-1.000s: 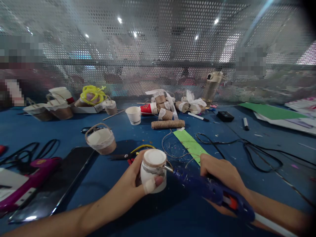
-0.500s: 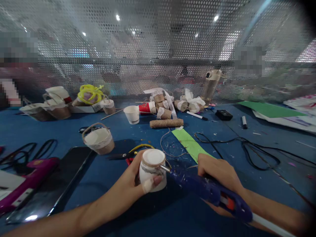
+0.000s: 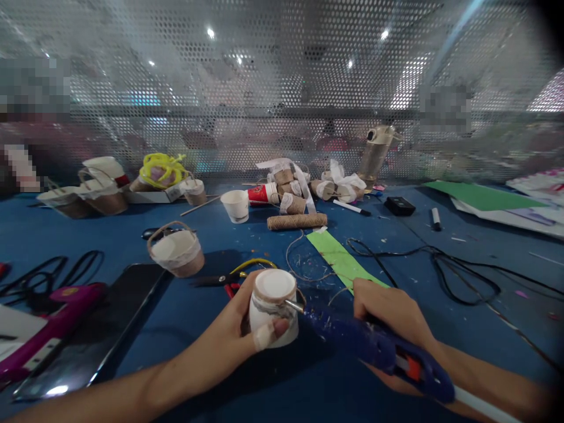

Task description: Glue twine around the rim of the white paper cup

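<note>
My left hand (image 3: pixel 240 329) is wrapped round a small upturned white paper cup (image 3: pixel 273 305) with twine wound near its top; a bandage covers the thumb. My right hand (image 3: pixel 392 314) grips a blue glue gun (image 3: pixel 374 346), and its metal nozzle touches the cup's side just below the twine. Both rest low over the blue table (image 3: pixel 264 388), near its front edge.
Behind the cup lie pliers (image 3: pixel 229 276), a green paper strip (image 3: pixel 337 255), loose twine and a twine spool (image 3: pixel 298 221). A small cup basket (image 3: pixel 176 251) stands to the left, with a phone (image 3: pixel 101 329) and a pink glue gun (image 3: pixel 48 329). Black cables (image 3: pixel 440 264) run right. A perforated screen closes the back.
Almost nothing has changed: both hands keep the cup and the glue gun together, with only a slight shift of the view.
</note>
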{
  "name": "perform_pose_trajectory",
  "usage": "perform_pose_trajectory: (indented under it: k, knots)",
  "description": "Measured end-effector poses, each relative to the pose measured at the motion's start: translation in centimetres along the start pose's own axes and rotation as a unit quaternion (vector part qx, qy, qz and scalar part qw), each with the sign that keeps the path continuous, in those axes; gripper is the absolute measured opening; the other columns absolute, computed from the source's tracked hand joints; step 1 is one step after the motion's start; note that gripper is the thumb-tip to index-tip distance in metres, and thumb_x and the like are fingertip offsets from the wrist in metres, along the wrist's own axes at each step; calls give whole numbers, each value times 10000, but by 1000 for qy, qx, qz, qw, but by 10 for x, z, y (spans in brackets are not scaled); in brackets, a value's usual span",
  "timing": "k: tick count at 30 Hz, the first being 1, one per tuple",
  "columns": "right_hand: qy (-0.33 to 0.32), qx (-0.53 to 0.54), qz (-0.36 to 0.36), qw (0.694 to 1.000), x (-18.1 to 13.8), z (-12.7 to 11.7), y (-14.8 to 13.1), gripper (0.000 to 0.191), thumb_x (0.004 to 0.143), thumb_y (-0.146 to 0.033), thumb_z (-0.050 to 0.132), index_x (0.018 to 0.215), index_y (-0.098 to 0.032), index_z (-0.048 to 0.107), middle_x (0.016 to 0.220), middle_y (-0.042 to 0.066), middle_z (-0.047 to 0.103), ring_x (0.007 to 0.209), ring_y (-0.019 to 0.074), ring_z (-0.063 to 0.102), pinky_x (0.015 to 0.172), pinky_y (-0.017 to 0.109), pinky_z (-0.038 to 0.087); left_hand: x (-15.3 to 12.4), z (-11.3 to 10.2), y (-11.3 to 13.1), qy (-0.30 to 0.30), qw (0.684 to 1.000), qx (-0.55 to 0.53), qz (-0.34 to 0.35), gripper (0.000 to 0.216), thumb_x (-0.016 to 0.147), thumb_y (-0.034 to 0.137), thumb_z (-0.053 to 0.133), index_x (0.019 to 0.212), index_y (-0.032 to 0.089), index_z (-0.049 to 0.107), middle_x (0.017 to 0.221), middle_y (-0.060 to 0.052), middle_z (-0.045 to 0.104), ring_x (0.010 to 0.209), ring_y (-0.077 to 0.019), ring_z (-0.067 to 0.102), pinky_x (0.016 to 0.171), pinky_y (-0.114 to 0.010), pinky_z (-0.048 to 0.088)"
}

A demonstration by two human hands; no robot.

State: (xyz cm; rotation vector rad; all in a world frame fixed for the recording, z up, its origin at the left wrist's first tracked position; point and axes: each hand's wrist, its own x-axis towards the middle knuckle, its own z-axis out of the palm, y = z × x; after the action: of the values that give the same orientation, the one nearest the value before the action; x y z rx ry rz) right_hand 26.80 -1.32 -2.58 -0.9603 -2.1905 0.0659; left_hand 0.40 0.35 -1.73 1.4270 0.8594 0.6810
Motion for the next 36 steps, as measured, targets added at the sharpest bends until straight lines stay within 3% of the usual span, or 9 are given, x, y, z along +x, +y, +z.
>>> perform_pose_trajectory:
  k: [11,19,26,36]
  knots:
    - [-37,14,72,997,2,-13,-11,234,676,-152,535,694,-217,311,623,-62,349,503,80,319,503,228,240,-2,-1,1,6,1000,-14,-6,426,814,430,679,1174,272,514,1067,-21,616,1011,-215,550,907,-318,452]
    - [-24,31,61,997,2,-7,-11,242,689,-128,521,690,-220,298,625,-59,326,522,89,329,497,240,213,-2,-3,-2,-32,997,-52,-40,510,820,417,677,1265,294,460,1136,-16,620,1065,-224,561,960,-347,419]
    - [-31,143,99,984,4,-8,-6,297,710,-163,585,696,-233,296,607,-40,376,512,131,361,484,274,259,-2,-9,-1,-39,996,-61,-54,522,801,435,690,1251,270,483,1161,-37,616,1089,-256,555,965,-381,416]
    - [-44,181,136,973,6,-8,-11,273,694,-116,555,680,-221,304,613,-44,380,547,127,391,513,278,262,-1,-9,2,-39,994,-86,-56,519,782,434,709,1233,263,516,1164,-48,638,1071,-255,576,962,-404,413]
